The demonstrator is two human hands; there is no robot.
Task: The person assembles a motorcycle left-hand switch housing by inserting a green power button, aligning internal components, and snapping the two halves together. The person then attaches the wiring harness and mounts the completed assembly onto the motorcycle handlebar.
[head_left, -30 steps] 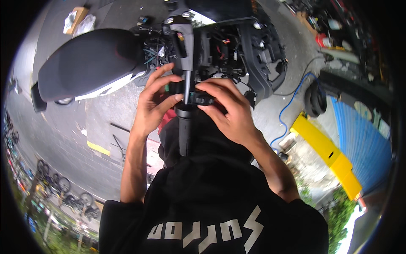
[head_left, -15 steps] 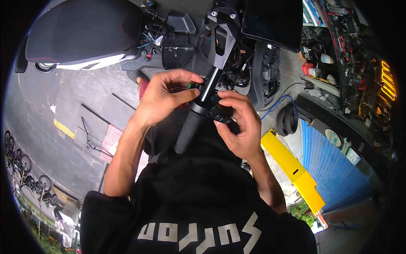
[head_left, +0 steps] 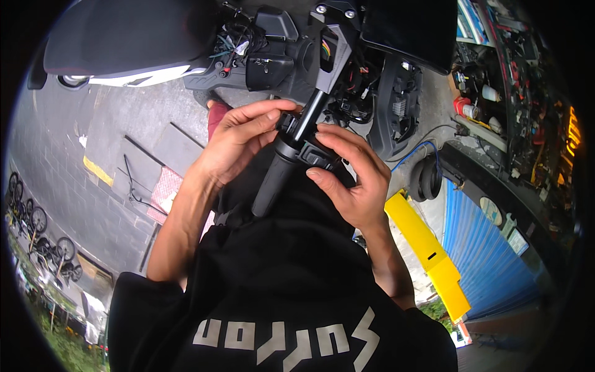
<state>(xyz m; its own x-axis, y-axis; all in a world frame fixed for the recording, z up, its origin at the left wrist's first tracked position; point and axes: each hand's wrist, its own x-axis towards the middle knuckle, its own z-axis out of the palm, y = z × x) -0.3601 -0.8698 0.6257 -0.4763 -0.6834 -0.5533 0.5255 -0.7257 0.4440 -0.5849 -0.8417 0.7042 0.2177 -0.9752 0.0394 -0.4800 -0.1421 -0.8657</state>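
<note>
A black scooter handlebar with a rubber grip [head_left: 271, 183] juts toward me from the stripped scooter front [head_left: 334, 49]. A black switch housing [head_left: 305, 147] sits on the bar just above the grip. My left hand [head_left: 238, 139] pinches the housing from the left with thumb and fingers. My right hand [head_left: 350, 180] wraps around the housing's right side, fingers curled over it. Loose wiring [head_left: 238, 43] shows behind the bar.
A dark scooter seat [head_left: 130, 34] and white body panel [head_left: 142, 75] lie at upper left. A yellow part [head_left: 427, 248] and a black round part [head_left: 427, 178] rest on the ground at right, beside a blue cable [head_left: 414, 152] and cluttered shelves [head_left: 496, 74]. Bicycles [head_left: 37, 223] stand far left.
The view has swung so the handlebar now tilts further right. Both hands stay on the switch housing, with the left fingers shifted up over its top.
</note>
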